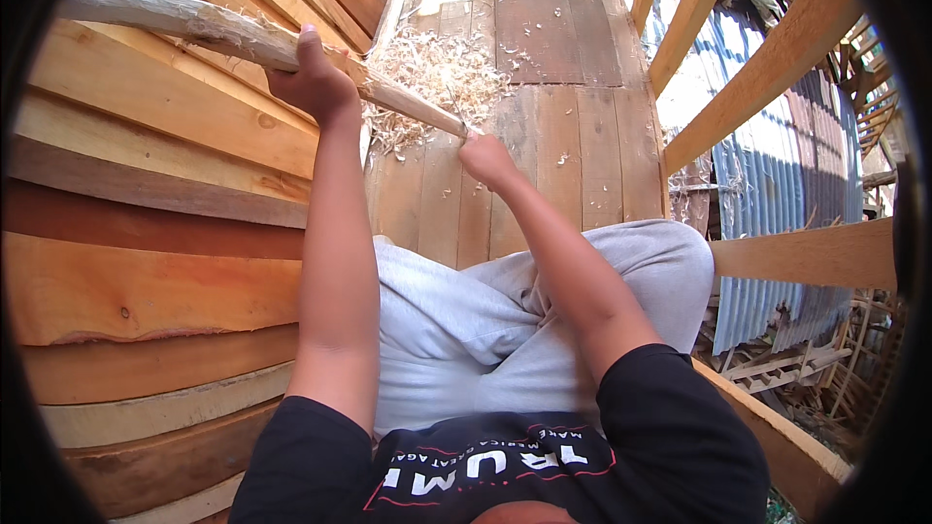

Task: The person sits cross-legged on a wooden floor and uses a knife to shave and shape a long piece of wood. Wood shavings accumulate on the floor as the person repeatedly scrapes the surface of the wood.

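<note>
A long, pale wooden pole (209, 23) with a rough, partly peeled surface slants from the upper left down to the middle. My left hand (313, 82) is closed round it, thumb on top, and keeps it raised above the floor. At the pole's lower end, my right hand (488, 160) is closed in a fist against the tip. A small, thin glint shows at that fist, but its fingers hide what they grip. Curled wood shavings (437, 73) lie heaped on the floor beyond and beneath the pole.
Stacked boards form a wall (146, 296) close on my left. My crossed legs in grey trousers (466, 330) rest on the plank floor (549, 136). A wooden railing (752, 68) runs along the right, with corrugated metal sheets (777, 194) and scrap wood lower down outside.
</note>
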Demonstrator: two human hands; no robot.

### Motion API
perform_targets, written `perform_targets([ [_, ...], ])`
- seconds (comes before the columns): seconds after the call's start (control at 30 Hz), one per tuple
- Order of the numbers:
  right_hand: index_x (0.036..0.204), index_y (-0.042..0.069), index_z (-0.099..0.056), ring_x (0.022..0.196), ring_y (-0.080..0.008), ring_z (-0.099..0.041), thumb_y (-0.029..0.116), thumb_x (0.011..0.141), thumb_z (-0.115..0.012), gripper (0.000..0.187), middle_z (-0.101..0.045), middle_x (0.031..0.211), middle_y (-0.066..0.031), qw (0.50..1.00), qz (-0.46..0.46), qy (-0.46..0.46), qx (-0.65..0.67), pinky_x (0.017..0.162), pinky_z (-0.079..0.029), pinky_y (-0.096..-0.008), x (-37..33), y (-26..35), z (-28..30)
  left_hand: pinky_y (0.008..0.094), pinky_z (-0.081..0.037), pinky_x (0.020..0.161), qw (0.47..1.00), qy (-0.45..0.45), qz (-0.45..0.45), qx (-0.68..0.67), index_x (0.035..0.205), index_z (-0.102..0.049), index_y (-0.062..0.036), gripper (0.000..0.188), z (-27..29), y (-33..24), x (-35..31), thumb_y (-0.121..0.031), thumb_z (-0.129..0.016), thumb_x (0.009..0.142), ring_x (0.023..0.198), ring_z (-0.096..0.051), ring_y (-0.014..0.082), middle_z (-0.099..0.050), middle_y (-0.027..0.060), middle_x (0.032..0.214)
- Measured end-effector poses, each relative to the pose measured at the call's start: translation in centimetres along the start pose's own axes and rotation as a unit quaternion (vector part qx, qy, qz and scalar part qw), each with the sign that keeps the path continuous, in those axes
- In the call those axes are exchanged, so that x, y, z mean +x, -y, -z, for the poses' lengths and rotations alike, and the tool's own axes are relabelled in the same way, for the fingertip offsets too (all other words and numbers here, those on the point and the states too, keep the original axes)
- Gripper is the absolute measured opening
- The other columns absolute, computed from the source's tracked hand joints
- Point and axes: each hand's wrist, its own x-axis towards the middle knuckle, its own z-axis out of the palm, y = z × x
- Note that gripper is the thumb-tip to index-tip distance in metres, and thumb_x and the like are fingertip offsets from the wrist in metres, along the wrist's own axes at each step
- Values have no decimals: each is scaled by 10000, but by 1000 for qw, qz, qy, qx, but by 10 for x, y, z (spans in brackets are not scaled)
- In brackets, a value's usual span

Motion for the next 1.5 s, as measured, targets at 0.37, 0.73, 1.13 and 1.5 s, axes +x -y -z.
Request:
perform_targets([
  [0.37,944,-61,-643,889,-463,-624,296,987,-337,472,-654,907,-291,999,-7,-34,-25,829,-476,-499,9,-16,-7,316,-556,528,1000,-15,14,-8,1159,-457,87,461,1,-2,0,-136,-638,798,775,-595,208,-569,151,1021],
  [0.73,979,-83,-646,939,-431,-631,291,991,-349,478,-643,960,-320,999,-41,31,-7,836,-473,-496,-1,-9,5,303,-528,514,1000,-15,15,-9,1141,-473,78,437,1,-9,-4,-131,-639,795,768,-589,189,-585,145,992],
  [1.13,1094,-71,-616,1023,-456,-597,280,986,-321,471,-623,1051,-325,998,-27,37,-41,910,-460,-496,-4,10,-10,288,-532,527,1000,16,-21,3,1105,-494,83,423,9,1,1,-151,-653,790,770,-592,174,-582,140,971],
  [1.5,1142,-55,-596,1011,-450,-606,258,954,-359,435,-622,1093,-298,994,-78,77,-13,907,-471,-492,-17,41,6,294,-545,504,999,41,-25,8,1157,-475,65,457,4,-5,-1,-157,-642,795,659,-596,178,-589,137,933],
])
